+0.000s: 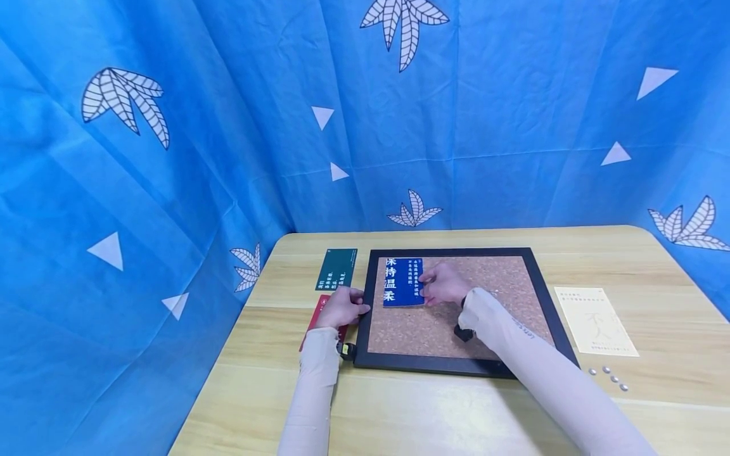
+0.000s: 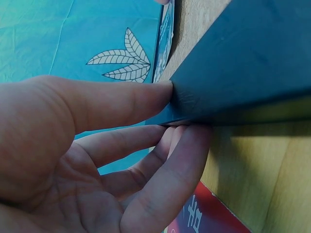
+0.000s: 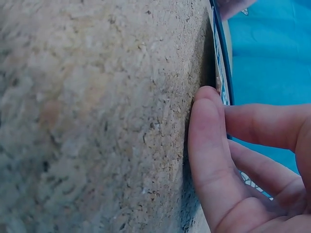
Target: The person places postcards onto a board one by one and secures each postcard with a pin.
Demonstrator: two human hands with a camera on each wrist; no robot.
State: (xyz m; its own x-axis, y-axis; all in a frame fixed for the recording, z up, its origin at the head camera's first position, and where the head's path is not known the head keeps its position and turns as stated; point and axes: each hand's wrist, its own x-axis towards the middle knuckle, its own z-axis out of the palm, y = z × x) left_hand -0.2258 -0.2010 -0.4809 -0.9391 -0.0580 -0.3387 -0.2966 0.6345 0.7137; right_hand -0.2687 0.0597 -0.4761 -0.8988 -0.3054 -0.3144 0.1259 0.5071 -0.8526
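Note:
A framed cork board (image 1: 456, 335) with a black border lies on the table. On its upper left part is a blue card (image 1: 403, 288) with white characters. My right hand (image 1: 447, 284) pinches the card's right edge; in the right wrist view the card (image 3: 218, 58) stands slightly off the cork (image 3: 107, 121). My left hand (image 1: 341, 308) holds the board's left border, its thumb (image 2: 131, 99) against the black frame (image 2: 243, 63) and its fingers at the outer side. Partly under that hand lies a red card (image 1: 319, 311).
A green card (image 1: 336, 269) lies left of the board, beyond the red one. To the right are a cream card (image 1: 595, 322) and several small silver round pieces (image 1: 614, 379). Blue patterned cloth (image 1: 456, 114) hangs behind the wooden table (image 1: 410, 411).

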